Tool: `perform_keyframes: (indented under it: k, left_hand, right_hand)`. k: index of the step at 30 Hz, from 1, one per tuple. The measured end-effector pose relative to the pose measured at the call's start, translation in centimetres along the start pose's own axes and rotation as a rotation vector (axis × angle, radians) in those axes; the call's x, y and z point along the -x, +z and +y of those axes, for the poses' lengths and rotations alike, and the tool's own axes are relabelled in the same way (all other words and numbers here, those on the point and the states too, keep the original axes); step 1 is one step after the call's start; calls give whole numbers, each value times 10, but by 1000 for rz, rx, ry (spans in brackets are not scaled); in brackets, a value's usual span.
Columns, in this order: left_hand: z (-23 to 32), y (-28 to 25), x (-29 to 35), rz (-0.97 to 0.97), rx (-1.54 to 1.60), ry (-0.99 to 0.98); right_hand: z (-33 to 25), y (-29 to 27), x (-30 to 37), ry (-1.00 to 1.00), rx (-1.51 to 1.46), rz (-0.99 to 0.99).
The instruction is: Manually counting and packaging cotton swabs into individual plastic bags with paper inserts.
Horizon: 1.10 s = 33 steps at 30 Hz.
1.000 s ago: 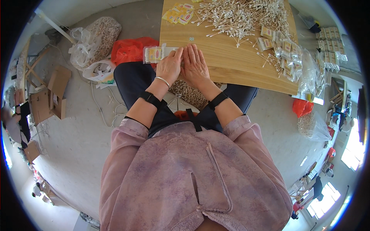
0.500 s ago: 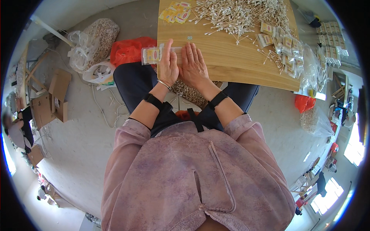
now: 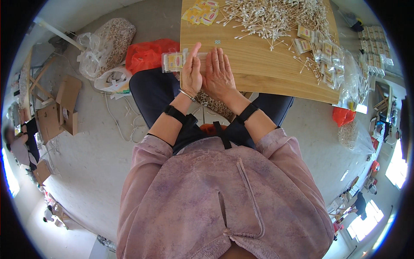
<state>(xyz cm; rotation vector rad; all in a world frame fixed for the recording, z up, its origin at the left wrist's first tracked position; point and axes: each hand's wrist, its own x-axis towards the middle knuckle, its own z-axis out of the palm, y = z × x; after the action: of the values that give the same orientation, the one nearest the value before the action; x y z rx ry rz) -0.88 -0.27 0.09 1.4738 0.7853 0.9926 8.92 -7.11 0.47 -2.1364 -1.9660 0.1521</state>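
Observation:
A clear pack of cotton swabs (image 3: 173, 62) with a yellow printed card lies at the near left corner of the table, jutting past its left edge. My left hand (image 3: 192, 75) stands on its edge across the pack's right part, fingers stretched out. White swab sticks show in the gap between my hands. Beside it my right hand (image 3: 219, 75) lies flat with its fingers straight, over the right end of the swabs. The heels of both hands come close together near the table's front edge. What lies under my palms is hidden.
Loose cotton swabs (image 3: 276, 19) heap at the table's far side, with yellow cards (image 3: 201, 12) to their left. Filled swab packs (image 3: 326, 54) pile at the right. A red bag (image 3: 148, 52) and a clear sack of swabs (image 3: 115, 39) stand left of the wooden table (image 3: 258, 71).
The whole view has shifted slightly, so the table sits a little farther right. My left hand has edged slightly rightward, toward my right hand; both keep nearly the same pose.

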Motion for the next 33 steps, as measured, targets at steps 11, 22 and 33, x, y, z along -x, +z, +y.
perform_keyframes:
  k: [11,22,33]
  left_hand:
    - [14,-50,-15,253,-584,46]
    - [-21,-74,-12,136,16,-282]
    - [-15,-75,-10,88,140,-242]
  right_hand:
    - [-6,-4,-6,46,-17,-28]
    - [-22,-4,-15,22,-33,-43]
    - [-43,2,-29,25,-78,-37]
